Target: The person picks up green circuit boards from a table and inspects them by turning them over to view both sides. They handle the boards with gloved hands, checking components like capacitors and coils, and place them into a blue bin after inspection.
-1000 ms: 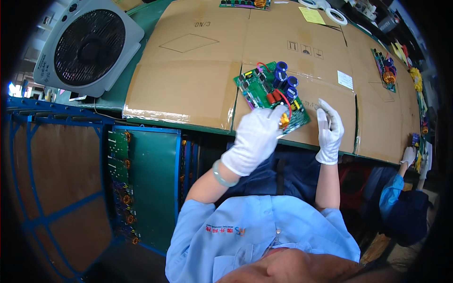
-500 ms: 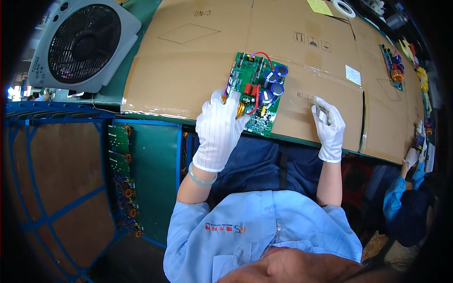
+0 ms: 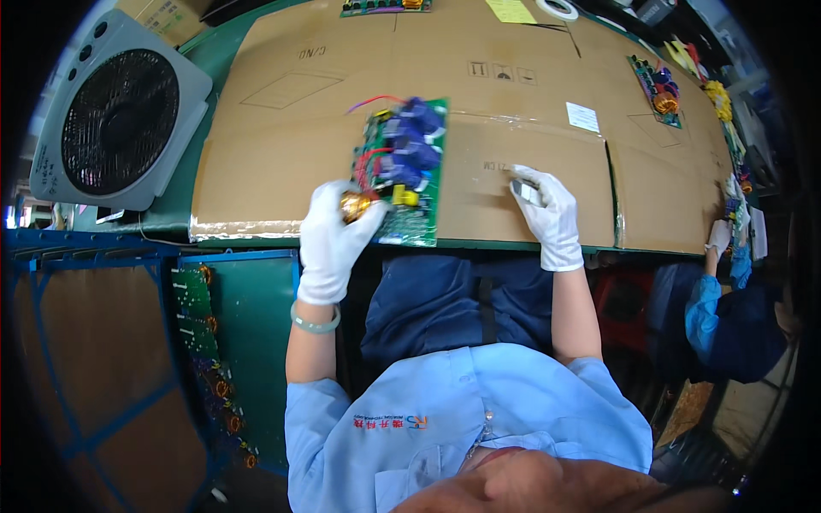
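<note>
My white-gloved left hand (image 3: 333, 239) grips a green circuit board at its copper coil (image 3: 355, 205), with thumb and fingers around the coil. The circuit board (image 3: 434, 201) is tilted and slightly blurred over the cardboard-covered table. Several blue-purple capacitors (image 3: 415, 141), a yellow part (image 3: 404, 196) and red wires stand on it. My gloved right hand (image 3: 552, 222) is a short way to its right, above the cardboard, closed around a small grey block (image 3: 528, 193) whose kind I cannot make out.
Cardboard (image 3: 282, 171) covers the table. A grey fan (image 3: 128, 120) stands at the left. Another circuit board (image 3: 657, 90) lies at the right, and one more (image 3: 385, 7) at the far edge. Boards hang in a rack (image 3: 197, 316) at lower left. A co-worker's gloved hand (image 3: 718, 235) is far right.
The circuit board lay face up and now tilts, its capacitors seen more from the side, with my left hand on its coil. The whole view has shifted, bringing another board in at the far edge.
</note>
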A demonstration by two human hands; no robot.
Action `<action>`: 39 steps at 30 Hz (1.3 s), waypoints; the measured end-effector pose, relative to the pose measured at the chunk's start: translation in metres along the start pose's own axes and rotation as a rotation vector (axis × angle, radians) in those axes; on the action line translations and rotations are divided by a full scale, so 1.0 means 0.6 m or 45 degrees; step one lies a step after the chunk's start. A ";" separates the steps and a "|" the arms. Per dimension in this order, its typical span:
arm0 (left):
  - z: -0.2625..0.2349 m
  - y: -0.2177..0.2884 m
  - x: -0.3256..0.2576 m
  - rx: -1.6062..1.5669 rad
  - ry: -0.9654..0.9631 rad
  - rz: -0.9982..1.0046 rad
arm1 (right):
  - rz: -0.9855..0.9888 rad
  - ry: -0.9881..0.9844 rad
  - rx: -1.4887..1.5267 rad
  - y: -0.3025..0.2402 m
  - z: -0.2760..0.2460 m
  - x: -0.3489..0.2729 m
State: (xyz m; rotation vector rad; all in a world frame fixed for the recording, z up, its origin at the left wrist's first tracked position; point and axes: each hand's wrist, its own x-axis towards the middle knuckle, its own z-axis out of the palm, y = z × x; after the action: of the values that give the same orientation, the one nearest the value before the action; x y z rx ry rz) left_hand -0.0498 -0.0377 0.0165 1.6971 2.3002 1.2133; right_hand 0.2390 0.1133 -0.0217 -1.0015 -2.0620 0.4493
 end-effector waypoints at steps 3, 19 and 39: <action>-0.054 -0.030 -0.063 -0.894 0.103 -0.732 | 0.009 -0.033 -0.003 -0.002 0.002 0.002; -0.192 -0.297 -0.665 0.234 1.767 -1.553 | 0.149 -0.301 -0.008 0.101 0.003 0.002; -0.316 -0.411 -0.937 0.759 1.738 -2.307 | 0.359 -0.372 0.005 0.096 -0.041 0.063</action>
State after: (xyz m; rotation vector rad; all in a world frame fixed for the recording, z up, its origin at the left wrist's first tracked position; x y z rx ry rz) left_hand -0.1057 -0.6305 -0.2245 -1.9458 2.9044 0.9648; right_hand 0.2726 0.1780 -0.0216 -1.2944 -2.1784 0.7847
